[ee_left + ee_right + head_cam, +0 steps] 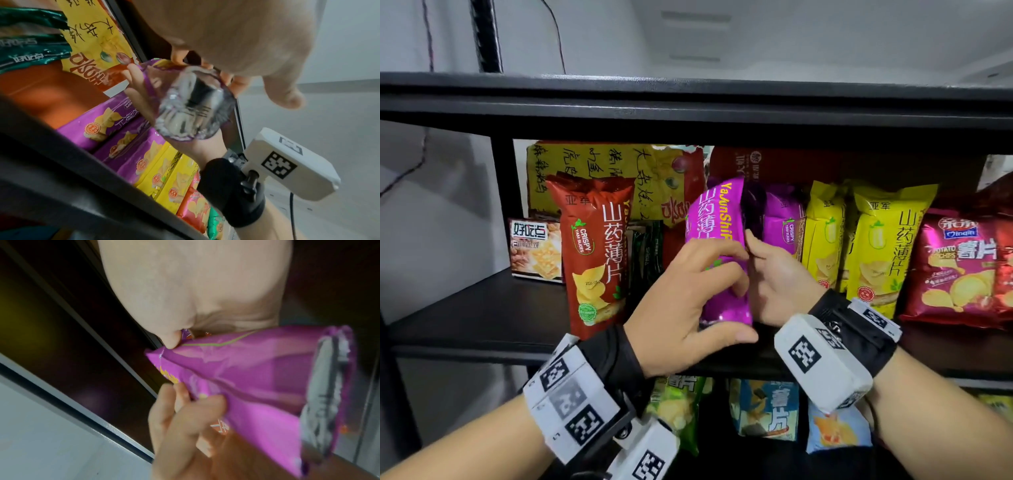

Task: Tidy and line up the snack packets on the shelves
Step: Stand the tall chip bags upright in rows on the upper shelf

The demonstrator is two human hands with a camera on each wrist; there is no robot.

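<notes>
Both hands grip one purple packet at the shelf's front edge

The left hand [681,301] and right hand [774,277] curl around the upright purple packet [722,240] held between them at the shelf [482,315] front; behind stand more purple packets [780,219].

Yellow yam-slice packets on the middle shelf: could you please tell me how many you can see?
2 clearly: one just right of the purple packets, and one beside it, left of the red chip bag. Another may stand hidden between or behind them.
</notes>
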